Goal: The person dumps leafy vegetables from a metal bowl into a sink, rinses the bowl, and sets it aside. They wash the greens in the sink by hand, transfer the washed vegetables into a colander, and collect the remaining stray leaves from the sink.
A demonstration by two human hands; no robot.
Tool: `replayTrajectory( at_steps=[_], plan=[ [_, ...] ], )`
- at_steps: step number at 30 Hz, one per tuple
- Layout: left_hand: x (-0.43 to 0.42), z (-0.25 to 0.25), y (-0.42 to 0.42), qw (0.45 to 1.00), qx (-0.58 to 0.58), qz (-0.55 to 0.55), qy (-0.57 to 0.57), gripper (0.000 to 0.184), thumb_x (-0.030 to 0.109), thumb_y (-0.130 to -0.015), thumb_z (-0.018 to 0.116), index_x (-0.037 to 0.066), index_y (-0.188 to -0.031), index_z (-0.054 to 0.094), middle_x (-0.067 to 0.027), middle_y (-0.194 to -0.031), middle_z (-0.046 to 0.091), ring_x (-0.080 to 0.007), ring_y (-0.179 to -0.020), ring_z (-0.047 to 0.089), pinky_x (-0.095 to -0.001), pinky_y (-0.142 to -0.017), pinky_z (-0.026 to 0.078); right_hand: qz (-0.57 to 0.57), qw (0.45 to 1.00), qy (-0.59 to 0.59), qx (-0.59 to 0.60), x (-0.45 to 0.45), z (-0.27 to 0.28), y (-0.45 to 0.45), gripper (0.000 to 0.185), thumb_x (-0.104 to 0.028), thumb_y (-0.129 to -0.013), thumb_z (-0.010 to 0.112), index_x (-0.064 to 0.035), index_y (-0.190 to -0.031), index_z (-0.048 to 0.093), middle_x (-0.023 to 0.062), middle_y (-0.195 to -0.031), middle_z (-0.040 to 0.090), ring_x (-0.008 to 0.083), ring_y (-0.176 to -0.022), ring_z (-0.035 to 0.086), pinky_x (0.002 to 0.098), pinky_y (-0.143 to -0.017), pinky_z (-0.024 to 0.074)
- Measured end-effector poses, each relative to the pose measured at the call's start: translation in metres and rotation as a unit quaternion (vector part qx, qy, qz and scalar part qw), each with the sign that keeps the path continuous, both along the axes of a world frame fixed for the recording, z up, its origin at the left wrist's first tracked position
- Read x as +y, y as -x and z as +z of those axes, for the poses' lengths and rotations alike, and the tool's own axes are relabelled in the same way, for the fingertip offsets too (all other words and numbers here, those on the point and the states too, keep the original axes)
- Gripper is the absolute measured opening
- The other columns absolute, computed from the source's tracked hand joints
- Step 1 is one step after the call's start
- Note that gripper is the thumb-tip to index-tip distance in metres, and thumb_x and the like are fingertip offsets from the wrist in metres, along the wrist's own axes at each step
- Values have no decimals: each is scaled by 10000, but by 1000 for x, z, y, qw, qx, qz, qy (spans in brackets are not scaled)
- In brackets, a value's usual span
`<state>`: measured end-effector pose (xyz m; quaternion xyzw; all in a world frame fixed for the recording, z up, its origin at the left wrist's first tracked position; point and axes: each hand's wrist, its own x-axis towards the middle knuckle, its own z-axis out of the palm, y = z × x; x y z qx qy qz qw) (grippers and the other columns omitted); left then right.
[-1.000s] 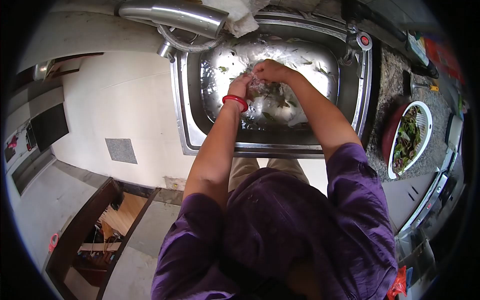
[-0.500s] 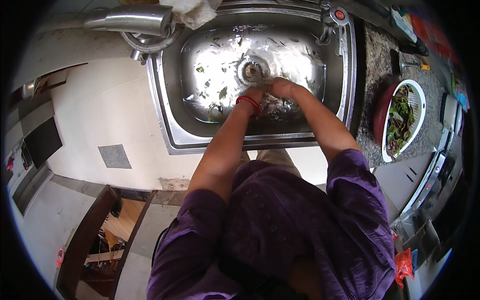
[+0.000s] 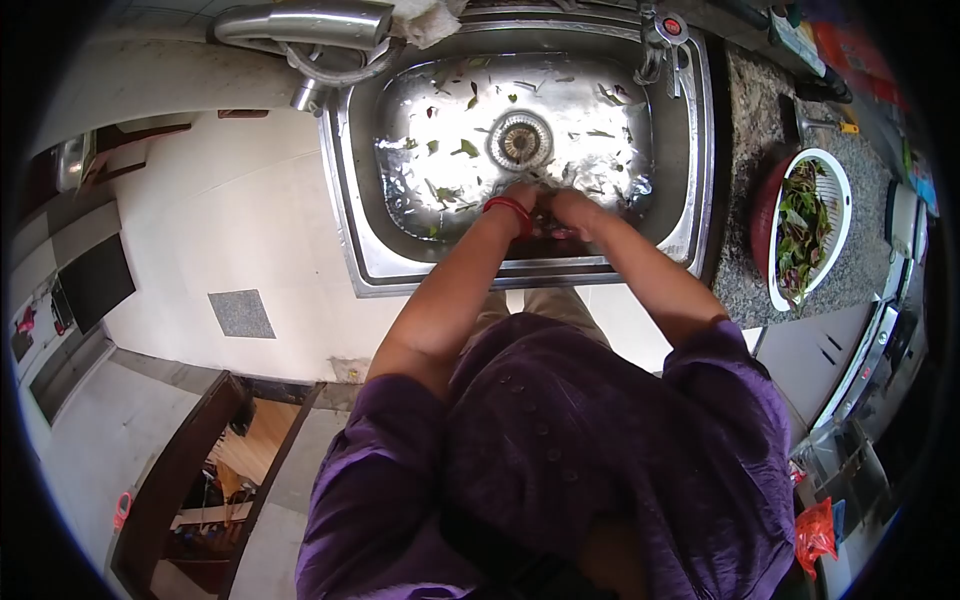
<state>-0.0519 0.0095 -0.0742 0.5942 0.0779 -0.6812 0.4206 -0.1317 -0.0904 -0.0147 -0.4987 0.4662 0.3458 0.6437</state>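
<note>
Both my hands are close together over the water near the front wall of the steel sink [image 3: 425, 268]. My left hand [image 3: 520, 196], below a red bangle [image 3: 511, 212], has its fingers curled inward towards the other hand. Beside it, my right hand [image 3: 573, 208] is closed as well. What lies between them is dark and blurred, so I cannot make it out. Green leaf pieces [image 3: 465, 148] float in the shallow water around them. The round drain strainer [image 3: 520, 142] is just beyond my fingers.
A red and white basket [image 3: 843, 220] of leafy greens [image 3: 800, 235] stands on the granite counter [image 3: 745, 95] to the right. The faucet [image 3: 672, 45] rises at the sink's back right corner. A steel tap fitting with a hose [image 3: 305, 22] juts in at the back left.
My hands have drawn slightly towards the front of the sink, away from the strainer, which now shows fully. The floating leaf pieces have shifted and spread. The view has moved slightly.
</note>
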Motion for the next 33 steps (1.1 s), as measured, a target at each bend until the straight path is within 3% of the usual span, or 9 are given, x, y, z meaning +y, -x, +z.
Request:
replayTrajectory(
  at_steps=[3,4,7,10,15,18,24,31,33],
  plan=[
    [9,24,-1,978,104,179,-26,190,149,-805,518,-4,-872,608,-139,-836,628,-234,-788,594,-341,-718,490,21,975,122,-183,25,-23,10,275,-216,-875,466,-5,-1018,570,120,-893,622,237,-768,611,361,-645,509],
    [13,33,-4,974,84,211,-6,181,147,-806,514,0,-857,608,-132,-818,624,-235,-780,593,-339,-712,493,175,913,270,-249,29,23,-4,339,-185,-847,487,40,-1098,526,196,-1075,570,333,-976,563,419,-840,459],
    [29,60,-20,939,167,296,48,174,148,-816,495,7,-849,591,-125,-822,605,-254,-768,587,-354,-728,496,190,857,382,-291,63,61,-8,384,-175,-829,508,8,-1166,498,196,-1213,484,365,-1089,487,427,-924,396],
    [52,69,-32,904,254,312,145,219,212,-844,474,19,-886,568,-124,-863,602,-255,-806,583,-379,-767,486,292,702,519,-391,81,85,-13,416,-159,-835,506,-9,-1221,463,162,-1288,425,290,-1094,501,380,-910,414],
    [75,77,-47,906,166,355,161,302,320,-893,415,59,-914,565,-87,-861,607,-250,-811,584,-403,-755,484,-17,867,111,-486,61,113,-34,316,-86,-846,487,29,-1139,518,116,-1118,556,183,-996,531,293,-815,455],
    [88,109,-59,904,164,360,162,311,380,-900,413,110,-891,568,-76,-808,603,-234,-779,583,-434,-713,482,-302,838,-150,-430,39,102,-51,199,-55,-845,487,-4,-1019,567,74,-945,600,155,-845,565,293,-734,464],
    [121,114,-69,880,146,424,154,313,410,-885,448,127,-814,562,-61,-750,580,-215,-707,557,-408,-666,480,-535,814,-45,-221,5,2,-88,52,-76,-830,518,-45,-847,557,46,-780,594,93,-620,523,234,-473,384],
    [143,123,-71,868,150,443,169,309,422,-873,470,144,-783,571,-51,-748,586,-196,-703,558,-388,-651,475,-500,859,42,-105,40,-55,-135,156,-279,-793,584,-136,-815,526,11,-703,504,159,-598,476,334,-510,399],
    [147,123,-75,864,154,449,166,308,422,-873,471,145,-786,573,-49,-748,590,-193,-702,561,-383,-647,477,-492,853,-72,-156,55,-47,-146,181,-273,-798,597,-118,-859,526,32,-738,518,202,-641,498,373,-564,427]
  ],
)
